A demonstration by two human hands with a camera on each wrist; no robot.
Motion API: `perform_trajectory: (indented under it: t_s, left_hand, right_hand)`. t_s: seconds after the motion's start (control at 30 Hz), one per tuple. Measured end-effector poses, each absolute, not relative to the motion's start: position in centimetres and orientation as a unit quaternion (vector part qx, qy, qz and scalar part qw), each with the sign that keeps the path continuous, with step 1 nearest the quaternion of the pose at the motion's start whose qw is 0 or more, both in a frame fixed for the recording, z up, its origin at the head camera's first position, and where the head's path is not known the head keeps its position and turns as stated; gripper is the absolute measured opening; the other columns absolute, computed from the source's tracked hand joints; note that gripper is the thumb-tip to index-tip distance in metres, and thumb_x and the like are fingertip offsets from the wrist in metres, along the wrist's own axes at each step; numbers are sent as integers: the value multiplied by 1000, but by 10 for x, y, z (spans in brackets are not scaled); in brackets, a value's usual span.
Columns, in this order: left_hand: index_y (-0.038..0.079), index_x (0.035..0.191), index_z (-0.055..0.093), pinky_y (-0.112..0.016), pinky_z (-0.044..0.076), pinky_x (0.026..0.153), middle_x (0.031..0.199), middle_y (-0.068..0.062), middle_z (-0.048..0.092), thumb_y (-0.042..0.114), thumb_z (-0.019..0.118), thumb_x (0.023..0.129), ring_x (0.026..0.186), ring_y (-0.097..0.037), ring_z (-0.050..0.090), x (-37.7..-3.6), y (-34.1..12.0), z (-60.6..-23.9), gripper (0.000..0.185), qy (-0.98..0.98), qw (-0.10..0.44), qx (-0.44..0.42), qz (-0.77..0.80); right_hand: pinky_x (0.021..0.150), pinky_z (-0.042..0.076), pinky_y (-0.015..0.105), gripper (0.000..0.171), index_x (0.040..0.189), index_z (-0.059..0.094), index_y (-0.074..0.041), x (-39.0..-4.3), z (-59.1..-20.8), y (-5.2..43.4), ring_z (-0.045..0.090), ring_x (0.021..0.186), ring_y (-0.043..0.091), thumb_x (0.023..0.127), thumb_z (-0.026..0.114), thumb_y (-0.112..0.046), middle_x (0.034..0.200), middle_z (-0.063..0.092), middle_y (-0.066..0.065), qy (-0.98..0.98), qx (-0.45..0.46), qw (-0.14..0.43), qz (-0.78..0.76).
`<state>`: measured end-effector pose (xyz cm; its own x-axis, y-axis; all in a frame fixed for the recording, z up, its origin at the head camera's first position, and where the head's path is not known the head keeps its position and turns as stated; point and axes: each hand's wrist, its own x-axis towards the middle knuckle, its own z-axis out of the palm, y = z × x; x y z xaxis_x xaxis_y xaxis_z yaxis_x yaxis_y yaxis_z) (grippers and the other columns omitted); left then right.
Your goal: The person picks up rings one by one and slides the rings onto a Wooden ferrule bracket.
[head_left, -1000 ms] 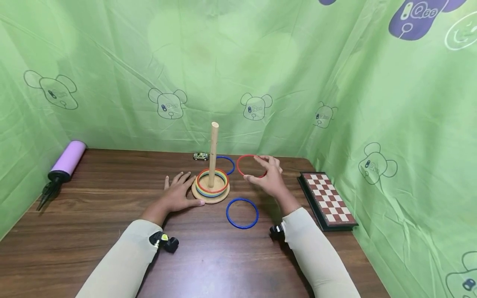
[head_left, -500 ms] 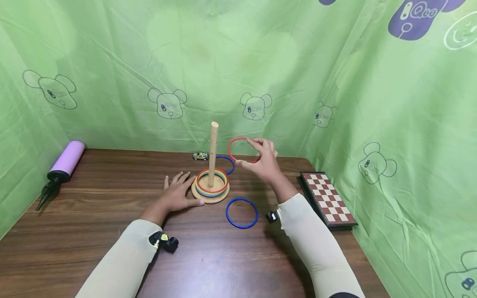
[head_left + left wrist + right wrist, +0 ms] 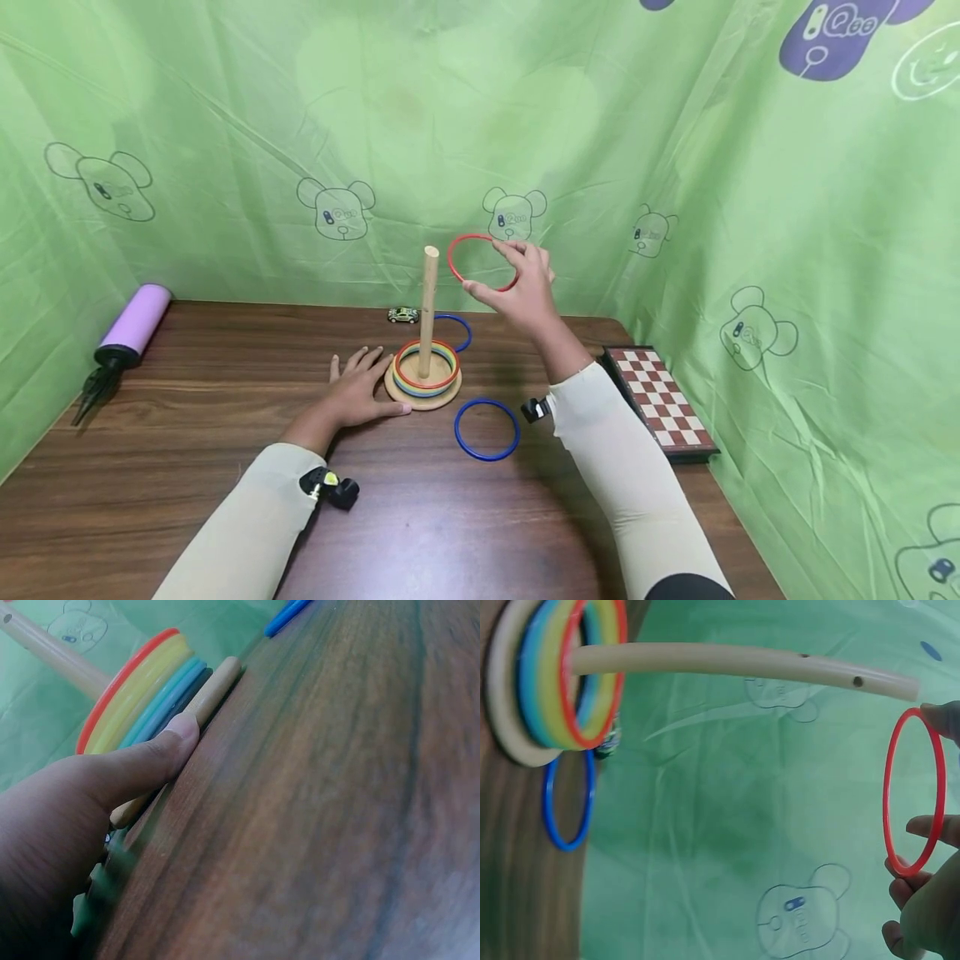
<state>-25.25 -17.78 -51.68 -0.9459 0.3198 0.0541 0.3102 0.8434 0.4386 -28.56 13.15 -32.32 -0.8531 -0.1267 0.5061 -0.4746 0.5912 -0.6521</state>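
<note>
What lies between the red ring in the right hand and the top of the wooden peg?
Nothing: in the right wrist view only green cloth shows behind the gap between the red ring and the peg tip.

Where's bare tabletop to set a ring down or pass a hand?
Free: the left stretch between the purple pump and the left hand, and the near strip in front of the blue ring. Crowded: round the peg base, with stacked rings, a second blue ring and a toy car behind; the chessboard fills the right edge.
</note>
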Motion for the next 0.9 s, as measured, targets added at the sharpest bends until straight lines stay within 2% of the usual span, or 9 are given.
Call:
perform_trajectory:
  t_s: [0.23, 0.5, 0.73, 0.9]
  left_hand:
    - [8, 170, 39, -86, -2, 126, 178, -24, 30, 80, 78, 83, 167, -51, 18, -253, -177, -517, 119, 960, 13, 163, 229]
    - [7, 169, 40, -87, -1, 125, 177, -25, 31, 79, 78, 83, 167, -52, 19, -252, -178, -517, 118, 960, 9, 162, 226]
    - [8, 170, 39, -87, -1, 125, 178, -24, 30, 79, 77, 84, 167, -51, 19, -251, -179, -516, 118, 962, 12, 162, 221]
    - [7, 169, 40, -88, -1, 125, 178, -25, 31, 79, 77, 84, 166, -53, 19, -251, -178, -516, 118, 960, 9, 165, 225]
  right_hand:
    - [125, 28, 61, 84, 155, 65, -20, -283, -305, 122, 34, 151, 25, 81, 95, -47, 158, 52, 7, -857, 173, 208, 438]
    - [124, 32, 63, 80, 151, 67, -17, -278, -301, 103, 35, 151, 25, 81, 94, -44, 155, 55, 6, -844, 194, 199, 458]
    - [119, 38, 60, 79, 150, 67, -10, -273, -312, 88, 39, 146, 28, 82, 93, -39, 154, 57, 9, -843, 218, 181, 457]
    - [115, 42, 58, 82, 152, 66, -10, -270, -331, 84, 38, 146, 28, 81, 94, -39, 155, 56, 8, -844, 213, 162, 465]
